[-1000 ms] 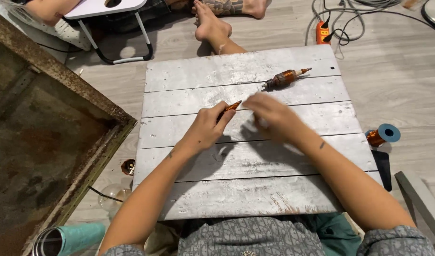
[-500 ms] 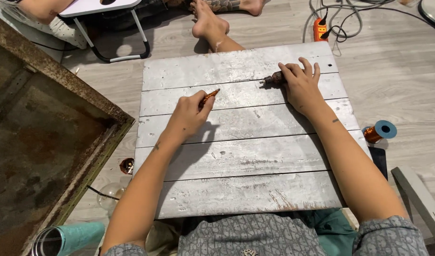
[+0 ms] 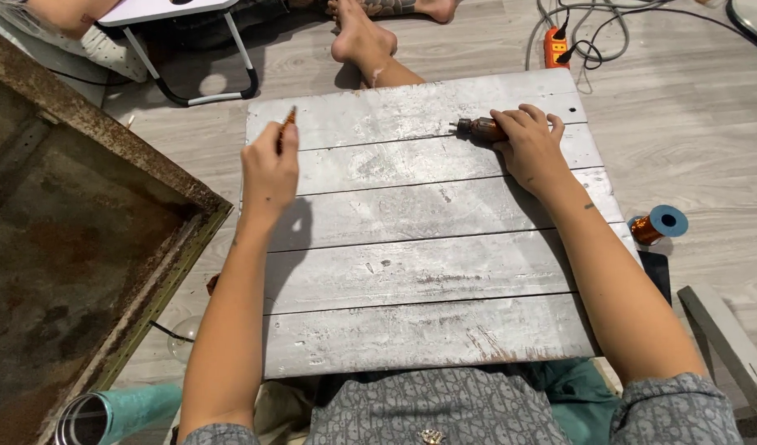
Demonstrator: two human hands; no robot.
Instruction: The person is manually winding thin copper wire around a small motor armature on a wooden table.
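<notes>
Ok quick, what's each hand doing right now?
Left hand: closed on a thin copper-coloured stick, lifted near the board's corner.
Right hand: wrapped over a small motor part on the grey board.

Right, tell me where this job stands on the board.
Done: nothing finished shows. In hand: the right hand grips a small copper-wound motor part lying on the grey plank board; the left hand holds a thin stick-like piece lifted. Left: the copper wire spool sits untouched on the floor.

Grey plank board [image 3: 420, 272], five slats, paint worn, sits on the wood floor [image 3: 692, 124]. On the board: motor rotor [image 3: 477, 128] near the far edge. On the floor: wire spool [image 3: 657, 225] right of board, power strip [image 3: 557, 46] beyond it.
</notes>
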